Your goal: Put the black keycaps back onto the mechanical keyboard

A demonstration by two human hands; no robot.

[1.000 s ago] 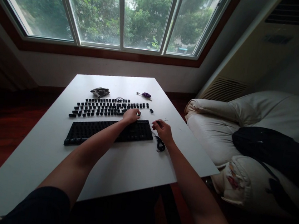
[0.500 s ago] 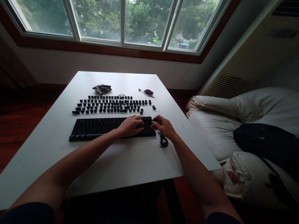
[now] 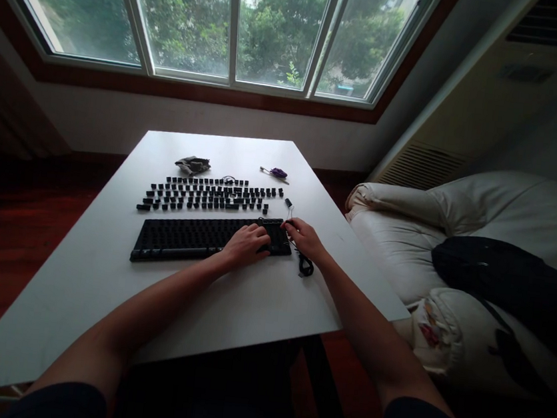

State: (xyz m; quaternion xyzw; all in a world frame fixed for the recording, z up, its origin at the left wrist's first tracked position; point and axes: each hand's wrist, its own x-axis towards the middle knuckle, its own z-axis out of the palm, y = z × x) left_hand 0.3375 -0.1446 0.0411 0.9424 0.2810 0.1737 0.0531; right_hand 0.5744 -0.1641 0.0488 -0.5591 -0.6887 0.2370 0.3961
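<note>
A black keyboard [image 3: 179, 241] lies on the white table, many of its keys without caps. My left hand [image 3: 249, 240] rests over its right part, fingers spread and bent, the tips down on the keys. At the keyboard's right end, my right hand [image 3: 303, 236] is closed in a pinch on a small tool with thin wire prongs [image 3: 290, 212], which looks like a wire keycap puller; its handle is mostly hidden by the fingers. Behind the keyboard, loose black keycaps [image 3: 204, 192] stand in rows. One separate keycap [image 3: 288, 203] lies just beyond my right hand.
A coiled black cable [image 3: 306, 266] lies beside the keyboard's right end. Farther back on the white table [image 3: 228, 297] are a crumpled grey cloth [image 3: 193, 165] and a purple-handled brush-like item [image 3: 277, 172]. A pale sofa [image 3: 386, 235] with a dark bag stands right of the table.
My right hand has turned slightly, and the wire prongs have swung to the left. My left hand has flattened a little on the keyboard. The view has shifted slightly.
</note>
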